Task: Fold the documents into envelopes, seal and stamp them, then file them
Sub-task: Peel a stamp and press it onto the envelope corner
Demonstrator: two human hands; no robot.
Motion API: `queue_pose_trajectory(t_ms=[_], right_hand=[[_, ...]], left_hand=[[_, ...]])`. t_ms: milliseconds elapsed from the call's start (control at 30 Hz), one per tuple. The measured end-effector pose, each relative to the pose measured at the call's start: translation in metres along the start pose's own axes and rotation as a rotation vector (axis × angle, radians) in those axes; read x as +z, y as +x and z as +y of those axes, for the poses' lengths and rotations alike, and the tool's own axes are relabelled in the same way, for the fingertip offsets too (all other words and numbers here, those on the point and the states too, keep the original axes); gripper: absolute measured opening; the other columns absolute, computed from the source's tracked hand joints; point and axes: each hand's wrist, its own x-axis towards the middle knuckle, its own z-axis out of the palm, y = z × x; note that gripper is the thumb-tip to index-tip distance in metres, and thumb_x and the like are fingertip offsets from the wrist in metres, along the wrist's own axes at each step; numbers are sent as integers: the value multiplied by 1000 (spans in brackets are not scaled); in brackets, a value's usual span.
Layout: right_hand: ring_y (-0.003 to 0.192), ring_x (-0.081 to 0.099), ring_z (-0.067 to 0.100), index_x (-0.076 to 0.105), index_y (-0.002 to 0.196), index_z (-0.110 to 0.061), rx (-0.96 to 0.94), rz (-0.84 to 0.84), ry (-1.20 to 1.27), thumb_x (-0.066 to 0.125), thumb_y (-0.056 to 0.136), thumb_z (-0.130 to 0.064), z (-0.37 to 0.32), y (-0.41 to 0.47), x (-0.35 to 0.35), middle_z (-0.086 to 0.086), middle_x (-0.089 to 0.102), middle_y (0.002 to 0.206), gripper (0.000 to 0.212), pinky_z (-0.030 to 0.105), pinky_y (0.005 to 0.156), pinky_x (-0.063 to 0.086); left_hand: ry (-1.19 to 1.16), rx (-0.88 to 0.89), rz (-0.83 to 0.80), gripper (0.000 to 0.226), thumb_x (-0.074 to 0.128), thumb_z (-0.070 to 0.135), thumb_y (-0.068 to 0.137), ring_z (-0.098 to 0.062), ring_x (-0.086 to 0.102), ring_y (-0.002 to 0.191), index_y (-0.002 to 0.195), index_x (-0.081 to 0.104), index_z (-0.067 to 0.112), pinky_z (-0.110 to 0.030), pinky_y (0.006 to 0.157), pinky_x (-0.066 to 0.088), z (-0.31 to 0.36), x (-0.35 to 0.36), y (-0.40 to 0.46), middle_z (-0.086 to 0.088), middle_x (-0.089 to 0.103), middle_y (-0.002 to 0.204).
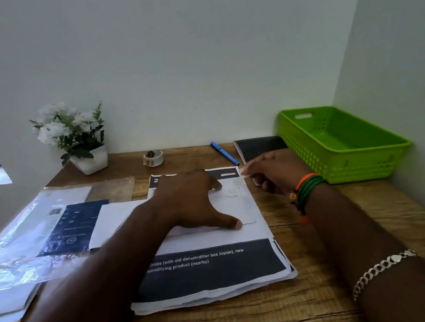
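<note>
I saw the left hand [196, 205] spread flat, pressing the white envelope [236, 207] onto the stack of documents [212, 269] mid-desk; the right hand [271, 172] pinched a small white slip [245, 172] just beside it.

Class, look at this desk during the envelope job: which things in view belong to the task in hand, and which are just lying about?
Belong to the job:
white envelope under the left hand
printed documents
small white piece pinched by the right hand, possibly a stamp
green basket, probably for filing

Lying about:
potted plant
blue pen
black notebook
tape roll
</note>
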Motion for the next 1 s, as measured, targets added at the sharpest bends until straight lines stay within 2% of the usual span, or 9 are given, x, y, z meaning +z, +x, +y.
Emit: queue_pose_trajectory(t_ms=[167, 367, 467, 533, 600, 667, 767, 867, 1000], right_hand=[[47, 52, 13, 78, 78, -7, 30, -41, -213, 82, 80, -15, 6, -2, 5, 11, 70, 67, 8, 23, 48, 47], [48, 53, 1, 81, 86, -10, -130, -24, -302, 74, 88, -11, 16, 6, 20, -2, 70, 71, 7, 13, 47, 39], [59, 56, 6, 81, 84, -9, -139, -31, -292, 72, 87, -8, 19, 10, 24, 0, 73, 74, 9, 19, 56, 39], [65, 61, 10, 82, 82, -10, -141, -31, -286, 74, 84, -9, 21, 11, 26, 3, 76, 78, 8, 24, 59, 45], [76, 70, 17, 82, 78, -13, -144, -34, -284, 75, 81, -9, 23, 13, 27, 3, 77, 79, 8, 34, 72, 58], [82, 73, 20, 81, 74, -15, -141, -28, -309, 76, 78, -10, 25, 14, 28, 3, 77, 77, 8, 42, 85, 60], [79, 74, 21, 82, 74, -15, -133, -5, -335, 80, 72, -14, 27, 16, 31, 2, 77, 72, 3, 46, 83, 61], [76, 74, 20, 82, 74, -15, -137, 27, -367, 81, 66, -20, 27, 16, 33, 0, 76, 70, 9, 45, 80, 62], [78, 71, 18, 82, 80, -14, -164, 84, -430, 82, 73, -21, 28, 15, 36, 1, 75, 74, 10, 41, 79, 62]], left_hand=[[-105, -3, 56, 92, 67, 86, 63, -14, 50, 124, 138, 57, 33, -32, 90, 44, 3, 2, 3, 9, 52, 141], [-171, 6, 100, 82, 72, 85, 61, -13, 46, 122, 127, 65, 37, -37, 97, 47, -2, 14, 11, 10, 54, 130], [-221, 10, 113, 81, 76, 80, 60, -11, 47, 115, 127, 65, 35, -33, 91, 45, -2, 16, 12, 12, 55, 120], [-262, 11, 117, 81, 79, 76, 61, -8, 48, 107, 128, 65, 32, -28, 84, 42, -2, 16, 13, 14, 52, 111], [-287, 17, 120, 82, 81, 72, 62, -6, 48, 99, 129, 66, 29, -23, 74, 39, -2, 17, 15, 14, 52, 105], [-293, 23, 121, 83, 82, 72, 62, -5, 48, 95, 131, 67, 27, -19, 68, 36, -2, 18, 16, 14, 52, 103], [-300, 31, 129, 84, 82, 71, 62, -7, 51, 94, 131, 67, 24, -23, 73, 38, -2, 19, 16, 12, 53, 103], [-314, 36, 125, 83, 83, 69, 63, -6, 51, 90, 130, 68, 23, -23, 73, 38, -2, 18, 16, 12, 54, 103], [-327, 38, 116, 83, 83, 68, 64, -6, 53, 90, 131, 67, 22, -22, 71, 39, -1, 19, 17, 12, 56, 105]])
